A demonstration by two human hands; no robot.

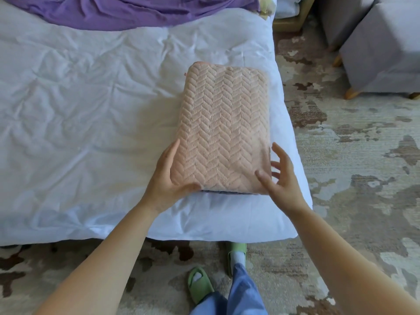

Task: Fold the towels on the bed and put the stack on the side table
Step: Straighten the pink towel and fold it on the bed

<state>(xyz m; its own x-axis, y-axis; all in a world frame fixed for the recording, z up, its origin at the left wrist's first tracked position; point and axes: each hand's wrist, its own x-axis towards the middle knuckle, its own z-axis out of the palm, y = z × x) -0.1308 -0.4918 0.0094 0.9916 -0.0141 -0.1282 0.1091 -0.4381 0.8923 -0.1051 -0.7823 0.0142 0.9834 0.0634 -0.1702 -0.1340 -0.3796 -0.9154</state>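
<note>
A folded peach towel (221,128) with a herringbone weave lies on top of a stack near the bed's right front corner. A darker grey-blue towel edge (223,192) peeks out beneath its near end. My left hand (167,176) grips the stack's near left corner, thumb on top and fingers along the side. My right hand (280,172) hovers at the near right corner with fingers spread, its thumb touching the peach towel's top.
White duvet (91,114) covers the bed; a purple sheet (127,10) lies crumpled at the far end. Patterned carpet (352,167) runs to the right. Grey upholstered seats (381,46) stand at the far right. My feet in green slippers (198,284) are below the bed edge.
</note>
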